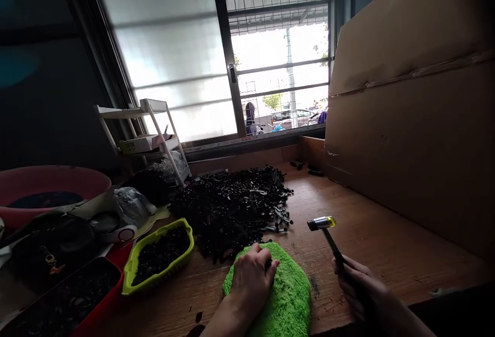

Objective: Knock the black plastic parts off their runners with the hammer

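Note:
My left hand rests on a bright green fluffy cloth near the front of the wooden table. Its fingers are curled closed, with a small dark bit showing at the thumb; what it is cannot be made out. To the right, my right hand is wrapped round the dark handle of a small mallet, whose head has one black face and one yellow face. The mallet head is raised above the tabletop, apart from the cloth. Just behind the cloth lies a big heap of small black parts.
A yellow-green basket and a red bin hold more black parts at left. A white shelf rack stands behind them, near a pink basin. A large cardboard box walls off the right side. A barred window is at the back.

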The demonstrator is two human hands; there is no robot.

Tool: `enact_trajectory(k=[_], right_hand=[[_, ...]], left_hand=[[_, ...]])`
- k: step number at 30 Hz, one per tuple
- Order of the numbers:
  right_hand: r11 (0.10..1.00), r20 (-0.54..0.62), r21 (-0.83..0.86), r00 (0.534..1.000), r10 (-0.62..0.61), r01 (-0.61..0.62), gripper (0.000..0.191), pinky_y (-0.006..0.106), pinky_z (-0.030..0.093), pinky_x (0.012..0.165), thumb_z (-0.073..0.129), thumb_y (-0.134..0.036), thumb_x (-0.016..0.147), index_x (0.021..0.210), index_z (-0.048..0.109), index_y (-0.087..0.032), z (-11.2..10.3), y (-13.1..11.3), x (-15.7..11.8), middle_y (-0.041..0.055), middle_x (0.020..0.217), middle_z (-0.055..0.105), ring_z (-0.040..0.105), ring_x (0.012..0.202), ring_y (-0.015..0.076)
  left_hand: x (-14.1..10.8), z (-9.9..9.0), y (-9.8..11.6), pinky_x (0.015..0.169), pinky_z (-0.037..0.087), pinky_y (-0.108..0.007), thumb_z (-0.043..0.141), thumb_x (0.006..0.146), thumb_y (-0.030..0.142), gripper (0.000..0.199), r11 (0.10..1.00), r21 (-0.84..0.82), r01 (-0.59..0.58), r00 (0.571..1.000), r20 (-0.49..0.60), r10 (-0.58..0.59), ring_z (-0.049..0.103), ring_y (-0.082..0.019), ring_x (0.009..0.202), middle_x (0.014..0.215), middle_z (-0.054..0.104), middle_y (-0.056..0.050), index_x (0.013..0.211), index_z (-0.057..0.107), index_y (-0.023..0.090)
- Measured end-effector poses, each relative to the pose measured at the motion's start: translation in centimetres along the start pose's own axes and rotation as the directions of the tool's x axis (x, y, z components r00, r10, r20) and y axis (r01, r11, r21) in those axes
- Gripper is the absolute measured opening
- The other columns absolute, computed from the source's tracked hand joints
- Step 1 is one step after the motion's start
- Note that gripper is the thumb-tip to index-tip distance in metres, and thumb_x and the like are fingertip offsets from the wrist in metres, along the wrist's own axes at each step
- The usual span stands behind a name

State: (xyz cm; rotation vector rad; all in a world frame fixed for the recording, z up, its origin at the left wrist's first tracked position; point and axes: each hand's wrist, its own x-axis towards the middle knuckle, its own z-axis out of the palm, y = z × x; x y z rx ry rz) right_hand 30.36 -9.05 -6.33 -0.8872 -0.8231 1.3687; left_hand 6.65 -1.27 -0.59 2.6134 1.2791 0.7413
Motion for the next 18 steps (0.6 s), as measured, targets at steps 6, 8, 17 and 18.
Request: enact_trajectory(k=[6, 8, 17, 18], right_hand=[[0.999, -0.021, 0.039, 0.999, 0.034, -0.034, 0.024, 0.018, 0.025, 0.034, 0.057, -0.045, 0.078, 0.082, 0.049, -0.022, 0.4, -0.6, -0.4, -0.0076, 0.051, 0.040, 0.032, 0.035, 0.0052], [0.998, -0.021, 0.046, 0.999, 0.040, -0.039, 0.023, 0.018, 0.026, 0.035, 0.057, -0.043, 0.078, 0.082, 0.050, -0.022, 0.6, -0.7, -0.5, -0.0073, 0.051, 0.041, 0.033, 0.036, 0.0053], [0.997, -0.014, 0.064, 0.999, 0.042, -0.041, 0.023, 0.018, 0.031, 0.036, 0.056, -0.043, 0.081, 0.087, 0.054, -0.022, -0.6, 0.1, -0.9, -0.0069, 0.054, 0.043, 0.037, 0.039, 0.0061], [0.998, 0.008, 0.049, 0.999, 0.034, -0.035, 0.025, 0.019, 0.033, 0.036, 0.056, -0.044, 0.081, 0.092, 0.054, -0.021, -0.1, 0.3, 0.2, -0.0054, 0.060, 0.049, 0.040, 0.041, 0.0068]], left_hand=[[-0.6, -0.4, 0.7, 0.072, 0.037, -0.033, 0.052, 0.079, 0.048, 0.027, 0.998, 0.009, -0.068, 0.998, 0.017, 0.068, 0.050, -0.021, 0.084, 0.089, 0.055, -0.005, 0.078, 0.056, 0.022], [-0.9, -0.5, 1.0, 0.075, 0.037, -0.035, 0.056, 0.075, 0.051, 0.029, 0.997, 0.010, -0.079, 0.996, 0.031, 0.079, 0.049, -0.023, 0.087, 0.092, 0.056, -0.005, 0.081, 0.057, 0.022], [-1.6, -1.1, 0.8, 0.091, 0.032, -0.049, 0.053, 0.072, 0.060, 0.046, 0.986, -0.157, -0.062, 0.995, 0.071, 0.074, 0.046, -0.029, 0.104, 0.115, 0.054, -0.009, 0.106, 0.059, 0.029], [-1.9, -1.4, 0.8, 0.093, 0.030, -0.051, 0.054, 0.070, 0.061, 0.048, 0.981, -0.189, -0.039, 0.997, 0.057, 0.051, 0.045, -0.030, 0.107, 0.117, 0.053, -0.009, 0.107, 0.059, 0.030]])
